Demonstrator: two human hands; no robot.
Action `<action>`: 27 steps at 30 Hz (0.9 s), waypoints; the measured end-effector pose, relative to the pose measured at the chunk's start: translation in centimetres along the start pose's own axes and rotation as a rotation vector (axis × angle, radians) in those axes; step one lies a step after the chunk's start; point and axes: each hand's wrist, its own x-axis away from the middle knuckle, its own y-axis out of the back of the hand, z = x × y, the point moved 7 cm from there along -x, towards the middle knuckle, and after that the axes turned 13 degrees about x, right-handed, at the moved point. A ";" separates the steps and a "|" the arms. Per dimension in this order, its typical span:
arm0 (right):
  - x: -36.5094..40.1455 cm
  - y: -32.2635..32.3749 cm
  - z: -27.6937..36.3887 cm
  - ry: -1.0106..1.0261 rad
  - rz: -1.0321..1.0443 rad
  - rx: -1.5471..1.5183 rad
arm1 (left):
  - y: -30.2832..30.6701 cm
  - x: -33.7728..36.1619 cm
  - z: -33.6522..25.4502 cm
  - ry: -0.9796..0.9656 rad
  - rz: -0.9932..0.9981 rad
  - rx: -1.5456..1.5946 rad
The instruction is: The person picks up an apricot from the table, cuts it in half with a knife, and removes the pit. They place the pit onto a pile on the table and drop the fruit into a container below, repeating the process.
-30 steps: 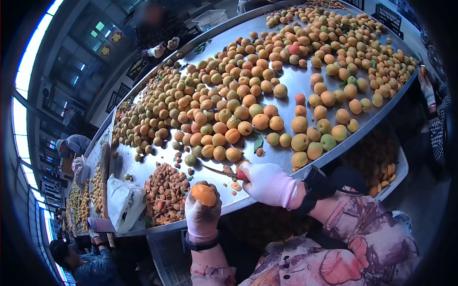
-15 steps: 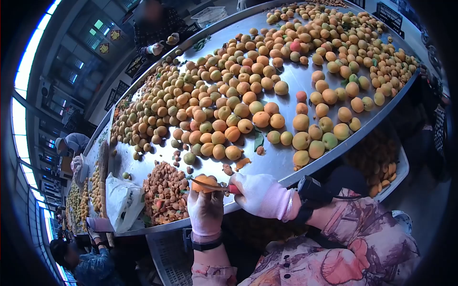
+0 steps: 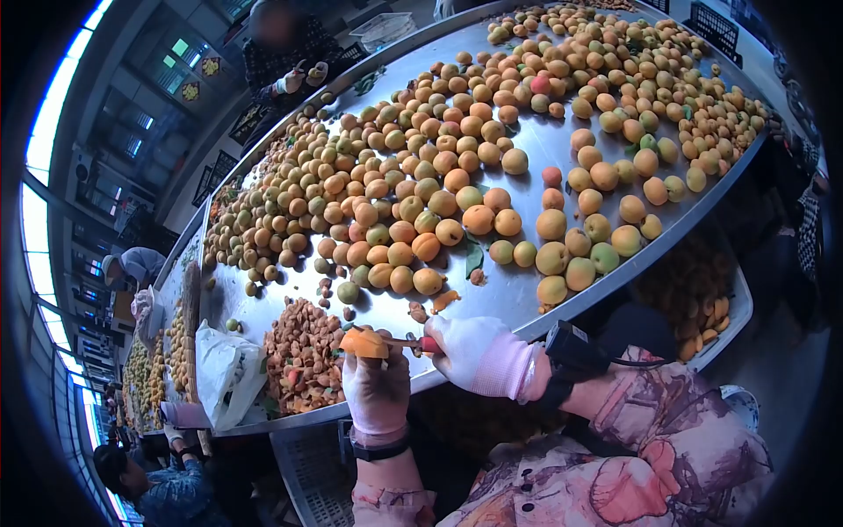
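Note:
Between the gloved fingers of my left hand (image 3: 376,391) is an orange apricot (image 3: 363,343), held up at the near edge of the metal table. My right hand (image 3: 479,356), also in a white glove, is wrapped round the red handle of a small knife (image 3: 428,345). The knife's blade points left and meets the apricot; how deep it sits in the flesh is hidden. Just left of my left hand lies a heap of brown apricot pits (image 3: 303,360). Whole apricots (image 3: 426,281), orange to greenish, spread over the table beyond both hands.
A white plastic bag (image 3: 226,369) lies on the table's left corner. Below the raised near rim (image 3: 615,285) stands a tub (image 3: 745,307) of apricot pieces at right, and a white crate (image 3: 320,483) at left. Co-workers, one across the table (image 3: 290,61), are nearby.
The knife blade, earlier lying across the front of the apricot, is now mostly out of sight at its right side. The apricot has turned in my left hand, showing a flat cut-looking face.

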 end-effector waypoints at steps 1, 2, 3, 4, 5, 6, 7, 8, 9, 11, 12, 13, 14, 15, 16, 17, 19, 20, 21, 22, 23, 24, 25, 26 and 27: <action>-0.2 -0.4 -0.4 -0.014 0.022 0.007 | -0.2 -0.1 -0.1 0.020 0.049 0.043; -0.4 -1.0 -1.0 -0.028 0.043 0.015 | -0.5 -0.1 -0.1 0.073 0.081 0.090; -0.5 -1.3 -1.4 -0.045 0.064 0.023 | -1.0 -0.1 -0.2 0.127 0.114 0.136; -0.4 -1.2 -1.5 -0.050 0.034 -0.014 | -1.4 0.0 -0.1 0.182 0.147 0.183; -0.3 -1.1 -1.5 -0.052 0.007 -0.050 | -0.7 -0.2 -0.2 0.136 0.087 0.141; -0.3 -1.1 -1.3 -0.047 -0.017 -0.085 | -0.2 -0.3 -0.3 0.083 0.024 0.100; -0.3 -1.0 -1.0 -0.040 -0.045 -0.104 | 0.1 -0.3 -0.4 0.032 -0.040 0.057; -0.2 -0.7 -0.6 -0.037 -0.075 -0.125 | 0.0 0.0 -0.4 -0.011 -0.098 -0.032; 0.0 -0.5 -0.4 -0.038 -0.106 -0.146 | -0.5 -0.1 -0.2 -0.031 -0.078 -0.060; 0.2 -0.4 0.2 -0.008 -0.117 -0.187 | -1.2 -0.4 -0.2 -0.072 -0.036 -0.117; 0.2 -0.4 0.5 0.007 -0.124 -0.208 | -1.3 -0.2 -0.2 -0.053 -0.015 -0.176; 0.2 -0.5 0.6 0.004 -0.124 -0.205 | -1.5 -0.2 -0.1 -0.053 -0.023 -0.182; 0.2 -0.6 0.7 0.000 -0.122 -0.201 | -1.8 -0.2 0.1 -0.054 -0.032 -0.189; 0.2 -0.6 0.7 -0.003 -0.121 -0.197 | -1.8 -0.2 0.2 -0.054 -0.041 -0.195; 0.2 -0.6 0.8 -0.007 -0.125 -0.193 | -1.6 -0.2 0.3 -0.050 -0.027 -0.192; 0.2 -0.5 0.8 -0.011 -0.129 -0.188 | -1.2 -0.2 0.4 -0.047 -0.012 -0.189; 0.1 -0.5 0.8 -0.018 -0.141 -0.173 | -1.0 -0.2 0.5 -0.049 -0.005 -0.178; 0.0 -0.5 0.7 -0.021 -0.148 -0.165 | -1.0 -0.1 0.5 -0.054 -0.012 -0.172; 0.0 -0.5 0.7 -0.026 -0.156 -0.158 | -1.0 -0.1 0.5 -0.058 -0.019 -0.166; 0.0 -0.6 0.7 -0.024 -0.137 -0.147 | -0.8 0.0 0.5 -0.072 -0.019 -0.154; 0.0 -0.8 0.7 -0.023 -0.118 -0.135 | -0.4 0.0 0.6 -0.086 -0.018 -0.142; 0.0 -0.9 0.7 -0.022 -0.100 -0.123 | -0.5 0.0 0.6 -0.100 -0.017 -0.129; 0.0 -1.1 0.4 -0.053 -0.066 -0.111 | -0.6 0.0 0.6 -0.125 -0.061 -0.099; -0.1 -1.3 0.2 -0.084 -0.031 -0.100 | -0.9 0.0 0.5 -0.151 -0.105 -0.070; -0.1 -1.5 0.0 -0.115 0.003 -0.089 | -1.1 0.0 0.4 -0.177 -0.149 -0.040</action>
